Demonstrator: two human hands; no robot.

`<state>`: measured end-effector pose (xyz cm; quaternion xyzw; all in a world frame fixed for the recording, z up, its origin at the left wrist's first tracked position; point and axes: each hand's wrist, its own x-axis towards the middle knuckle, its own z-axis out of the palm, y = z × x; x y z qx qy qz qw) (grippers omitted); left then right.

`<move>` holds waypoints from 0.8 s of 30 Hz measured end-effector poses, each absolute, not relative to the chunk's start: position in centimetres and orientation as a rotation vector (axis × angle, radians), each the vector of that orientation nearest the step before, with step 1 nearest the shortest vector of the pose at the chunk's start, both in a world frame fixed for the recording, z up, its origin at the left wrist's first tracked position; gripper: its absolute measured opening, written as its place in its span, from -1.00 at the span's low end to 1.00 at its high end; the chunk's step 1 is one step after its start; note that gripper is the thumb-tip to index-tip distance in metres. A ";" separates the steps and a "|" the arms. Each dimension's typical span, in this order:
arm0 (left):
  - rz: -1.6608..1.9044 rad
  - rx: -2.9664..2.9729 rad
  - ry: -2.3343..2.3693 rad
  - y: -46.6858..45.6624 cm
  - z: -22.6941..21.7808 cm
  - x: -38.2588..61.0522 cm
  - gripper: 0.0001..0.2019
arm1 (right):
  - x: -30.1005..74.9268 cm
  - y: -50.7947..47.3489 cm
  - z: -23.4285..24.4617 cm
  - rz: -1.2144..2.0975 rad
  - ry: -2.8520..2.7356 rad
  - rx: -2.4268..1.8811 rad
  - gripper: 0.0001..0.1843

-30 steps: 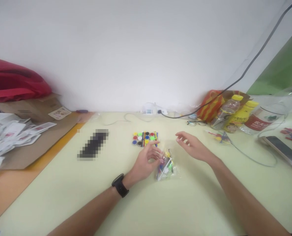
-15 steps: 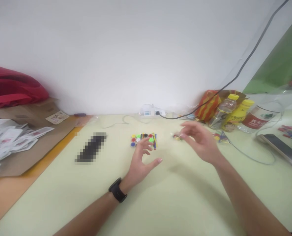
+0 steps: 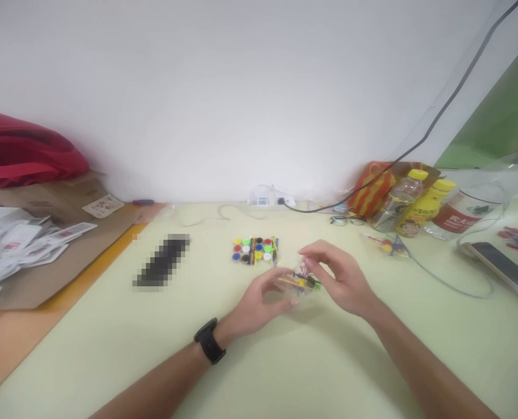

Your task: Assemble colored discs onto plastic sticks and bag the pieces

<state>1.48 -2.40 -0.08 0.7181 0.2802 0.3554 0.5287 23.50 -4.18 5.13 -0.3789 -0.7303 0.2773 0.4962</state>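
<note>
A small clear plastic bag [image 3: 300,284] holds small colored plastic pieces, with yellow, black and green showing. It is lifted over the pale green table [image 3: 250,372]. My left hand [image 3: 259,299], with a black watch on the wrist, curves its fingers and thumb around the bag's left side. My right hand [image 3: 340,279] pinches the bag's upper right part between thumb and fingers. Beyond my left hand lies a group of colored discs and thin sticks [image 3: 255,250], set side by side. Another bag of colored pieces [image 3: 387,245] rests to the right of my right hand.
A pixelated dark object [image 3: 162,262] lies on the left. At the right are a phone [image 3: 506,267], bottles [image 3: 422,203], glasses [image 3: 347,220] and a thin cable [image 3: 442,286]. A power strip [image 3: 262,201] sits by the wall. White packets [image 3: 27,247] lie on cardboard far left.
My right hand has brought the small bag nearer and slightly left. My left hand, open before, has moved right and closed around the bag's left side.
</note>
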 end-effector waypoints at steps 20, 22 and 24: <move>1.039 1.578 0.723 -2.6 0.7 1.4 -0.76 | 23.8 -5.2 5.8 0.238 -2.217 -0.952 -0.78; 1.014 1.637 0.720 -2.8 1.1 1.4 -0.78 | 23.5 -5.4 5.9 0.252 -2.248 -0.977 -0.74; 0.991 1.688 0.731 -2.9 1.3 1.4 -0.85 | 23.2 -5.5 6.0 0.266 -2.264 -1.003 -0.71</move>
